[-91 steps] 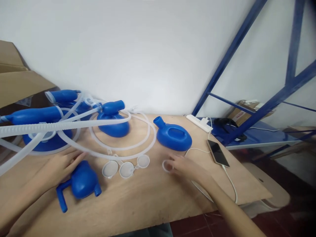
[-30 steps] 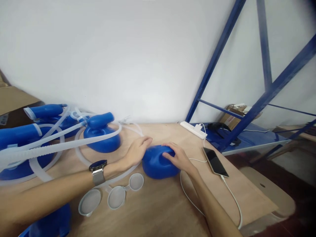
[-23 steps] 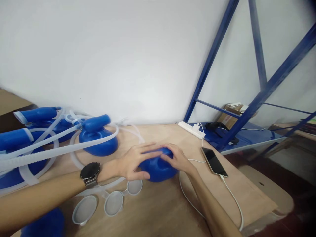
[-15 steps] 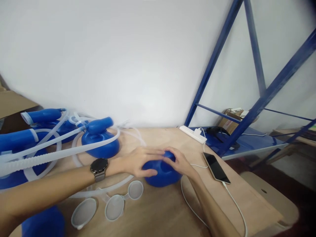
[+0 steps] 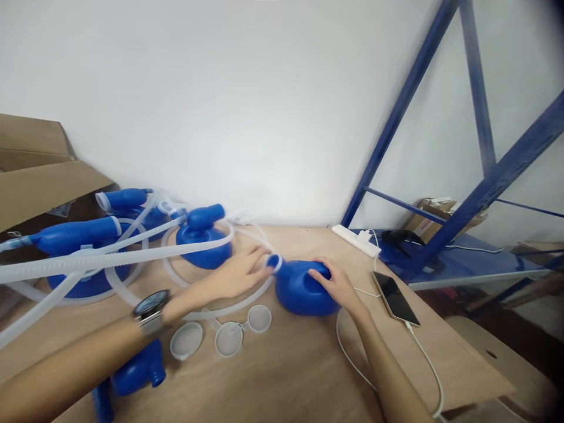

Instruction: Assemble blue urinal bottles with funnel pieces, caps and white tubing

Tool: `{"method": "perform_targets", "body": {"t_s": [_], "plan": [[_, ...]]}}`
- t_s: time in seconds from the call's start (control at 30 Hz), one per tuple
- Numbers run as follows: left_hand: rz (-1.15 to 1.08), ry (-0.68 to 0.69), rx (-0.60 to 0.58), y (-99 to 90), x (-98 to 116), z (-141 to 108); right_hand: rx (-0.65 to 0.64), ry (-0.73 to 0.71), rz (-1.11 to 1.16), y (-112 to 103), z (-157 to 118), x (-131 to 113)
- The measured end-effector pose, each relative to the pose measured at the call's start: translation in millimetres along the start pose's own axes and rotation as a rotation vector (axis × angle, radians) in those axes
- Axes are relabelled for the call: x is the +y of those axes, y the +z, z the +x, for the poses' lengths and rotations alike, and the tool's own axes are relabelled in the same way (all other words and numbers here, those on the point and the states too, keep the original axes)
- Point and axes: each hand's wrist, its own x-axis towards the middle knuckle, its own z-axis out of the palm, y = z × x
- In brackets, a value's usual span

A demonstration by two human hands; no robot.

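A blue plastic bottle lies on the wooden table, its open white-rimmed mouth facing left. My right hand is wrapped over the handle at its right end. Beside the mouth is my left hand, fingers apart, its fingertips at or very near the rim; whether they touch is unclear. Below my left hand lie clear round caps. Another blue bottle, with a blue neck piece resting on top, stands behind my left hand among translucent hoses.
More blue bottles and a cardboard box are at the left. A blue part lies under my left forearm. To the right are a phone with its cable, a power strip and a blue metal rack.
My left hand has come off the bottle's top and moved left to its mouth. The bottle's mouth now shows, facing left. The view has shifted, bringing more of the box in.
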Motion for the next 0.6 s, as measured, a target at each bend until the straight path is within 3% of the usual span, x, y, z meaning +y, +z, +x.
{"method": "perform_targets", "body": {"t_s": [0.07, 0.13, 0.2, 0.27, 0.4, 0.6], "plan": [[0.242, -0.005, -0.130, -27.8, -13.7, -52.5, 0.045, 0.030, -0.040, -3.4, -1.0, 5.0], [0.351, -0.045, -0.275, -50.3, -33.1, -106.4, 0.051, 0.038, -0.054, -6.0, -1.3, 7.9], [0.405, -0.090, -0.347, -62.1, -53.6, -150.4, 0.031, 0.029, -0.056, -6.8, -1.1, 7.9], [0.423, -0.146, -0.353, -61.6, -69.9, -177.6, 0.021, 0.019, -0.057, -4.9, -0.9, 5.7], [0.443, -0.137, -0.377, -36.4, -79.1, -185.7, 0.056, 0.007, -0.081, 3.8, -1.8, -0.9], [0.529, -0.133, -0.347, -9.8, -51.4, -157.1, 0.105, -0.007, -0.141, 10.6, -7.6, -5.8]]}}
